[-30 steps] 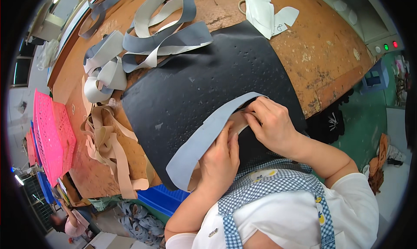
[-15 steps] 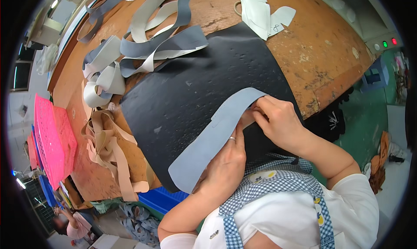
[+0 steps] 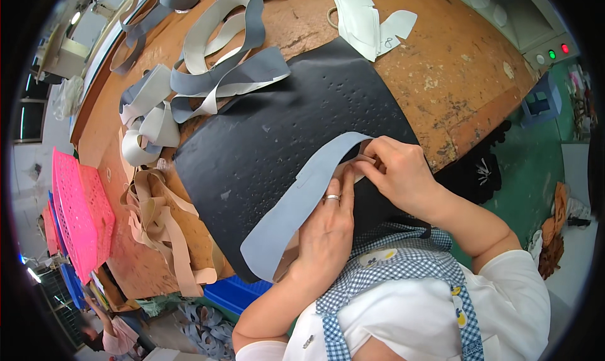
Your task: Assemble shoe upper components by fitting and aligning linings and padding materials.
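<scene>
Workroom interior, curved toward the periphery by the wide lens. A brown wooden table [image 3: 460, 58], its surface scuffed, chipped and stained, occupies the centre and runs to a worn right-hand edge. Upper right: a pale equipment housing [image 3: 526, 17] bearing a lit green indicator [image 3: 552, 54] beside a lit red indicator [image 3: 564, 48]. Right: green floor [image 3: 526, 172], bordered by a pale upright panel [image 3: 576, 162], whether wall or cabinet cannot be told. Left margin: a pale grey wall [image 3: 38, 200] with a dark-paned window [image 3: 33, 118] divided by a light crossbar. Bright lamps appear at upper left [image 3: 75, 17] and lower left [image 3: 33, 275], the latter near a dark gridded panel [image 3: 66, 314].
</scene>
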`<state>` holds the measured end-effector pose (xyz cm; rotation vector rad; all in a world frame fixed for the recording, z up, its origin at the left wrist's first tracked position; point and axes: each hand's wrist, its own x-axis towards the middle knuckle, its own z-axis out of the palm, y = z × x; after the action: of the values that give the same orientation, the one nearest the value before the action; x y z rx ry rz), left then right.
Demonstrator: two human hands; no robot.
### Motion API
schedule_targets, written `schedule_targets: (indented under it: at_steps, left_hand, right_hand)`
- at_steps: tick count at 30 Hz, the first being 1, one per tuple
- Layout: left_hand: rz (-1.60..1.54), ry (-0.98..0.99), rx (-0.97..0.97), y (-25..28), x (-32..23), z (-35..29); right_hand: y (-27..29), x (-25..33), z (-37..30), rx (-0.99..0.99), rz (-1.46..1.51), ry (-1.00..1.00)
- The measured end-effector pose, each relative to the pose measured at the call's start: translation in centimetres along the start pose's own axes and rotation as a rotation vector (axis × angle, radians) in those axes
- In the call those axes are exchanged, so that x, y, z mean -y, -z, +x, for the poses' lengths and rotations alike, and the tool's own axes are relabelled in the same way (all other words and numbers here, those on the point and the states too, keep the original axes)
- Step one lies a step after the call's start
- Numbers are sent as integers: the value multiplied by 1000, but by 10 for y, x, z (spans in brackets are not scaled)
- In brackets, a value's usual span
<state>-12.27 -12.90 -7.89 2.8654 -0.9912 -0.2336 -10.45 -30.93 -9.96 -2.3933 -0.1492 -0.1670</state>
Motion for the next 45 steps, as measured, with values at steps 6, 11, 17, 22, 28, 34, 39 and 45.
schedule_targets:
  at_steps: [6,11,17,22,28,34,39,45]
  left_hand:
    - [25,-30,-31,-2,-1,3]
    - [15,-84,-60,-5,2,4]
    - [0,-93,-54,-2,2,4]
    - [9,-96,-54,0,1,6]
    - [-24,-74,-50,-3,-3,15]
    - [70,-106,-116,-5,-2,14]
    - [50,-129,-172,-7,0,14]
    - [-316,98,-344,-9,-1,1]
  right_hand:
    - [7,-4,1,-33,79,-50]
    - [4,-5,0,-63,17,-27]
    - [2,-3,4,-62,14,-37]
    - [2,-8,10,-31,-27,-41]
    - [13,-12,23,-3,-236,-37]
    - [32,-17,43,111,-421,-66]
    - [16,9,75,250,-274,354]
    - [-7,17,109,9,-122,455]
